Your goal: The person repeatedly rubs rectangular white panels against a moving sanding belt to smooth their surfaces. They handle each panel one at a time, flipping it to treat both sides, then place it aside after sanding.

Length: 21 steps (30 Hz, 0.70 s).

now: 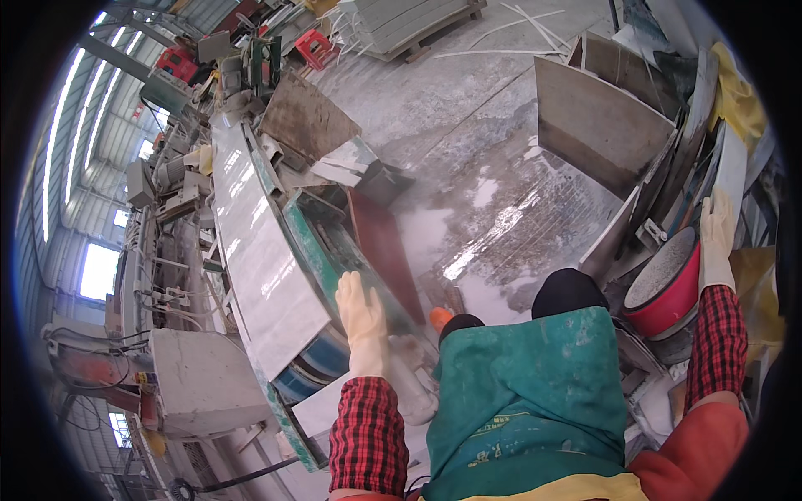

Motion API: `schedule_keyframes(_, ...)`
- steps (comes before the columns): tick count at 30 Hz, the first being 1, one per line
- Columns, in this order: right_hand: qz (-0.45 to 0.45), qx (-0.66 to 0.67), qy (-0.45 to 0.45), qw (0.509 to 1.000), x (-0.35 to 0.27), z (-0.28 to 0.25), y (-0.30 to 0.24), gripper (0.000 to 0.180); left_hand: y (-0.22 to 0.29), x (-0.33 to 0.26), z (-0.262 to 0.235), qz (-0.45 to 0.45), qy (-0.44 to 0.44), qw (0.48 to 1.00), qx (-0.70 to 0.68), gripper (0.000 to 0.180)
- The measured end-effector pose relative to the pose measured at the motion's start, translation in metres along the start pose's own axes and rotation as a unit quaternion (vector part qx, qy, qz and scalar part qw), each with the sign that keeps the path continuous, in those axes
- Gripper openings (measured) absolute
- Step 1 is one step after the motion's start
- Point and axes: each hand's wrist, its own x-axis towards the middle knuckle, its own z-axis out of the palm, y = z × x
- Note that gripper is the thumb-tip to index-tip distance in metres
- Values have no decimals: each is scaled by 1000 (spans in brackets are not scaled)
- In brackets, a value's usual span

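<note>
My left hand [362, 321], in a pale rubber glove, has its fingers stretched out beside the near end of a long machine's pale, shiny bed [271, 259]. Nothing shows in it, and its palm is hidden. My right hand [717, 238], gloved alike, reaches up at the right with its fingers laid out against a white strip [732, 163]. That strip stands among leaning boards; whether the thumb wraps behind it is hidden. Close by that wrist sits a round red tub [668, 292] with a grey, grainy top.
A green and dark red trough [380, 246] runs along the machine's right side. Brown panels [597, 125] stand at the right, with a yellow cloth [739, 96] behind. Wet patches mark the concrete floor [468, 167]. Stacked grey slabs [401, 25] and a red stool [314, 50] are farther off.
</note>
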Motion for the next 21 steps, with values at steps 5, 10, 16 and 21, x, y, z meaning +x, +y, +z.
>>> schedule_keyframes(5, 6, 4, -21, 1000, -3, -7, -6, 44, -2, 0, -1, 0, -2, 1000, 3, 47)
schedule_keyframes(10, -3, -10, -6, 1000, -7, -7, -6, 45, -5, 0, 3, 13, 10, 1000, 6, 46)
schedule_keyframes(16, -11, -20, -9, 1000, -14, -15, -14, 46, -4, -1, 4, 18, 28, 999, 1, 44)
schedule_keyframes(21, -12, -17, -2, 1000, -18, -14, -13, 46, -2, 2, 1, 26, 33, 999, 3, 44)
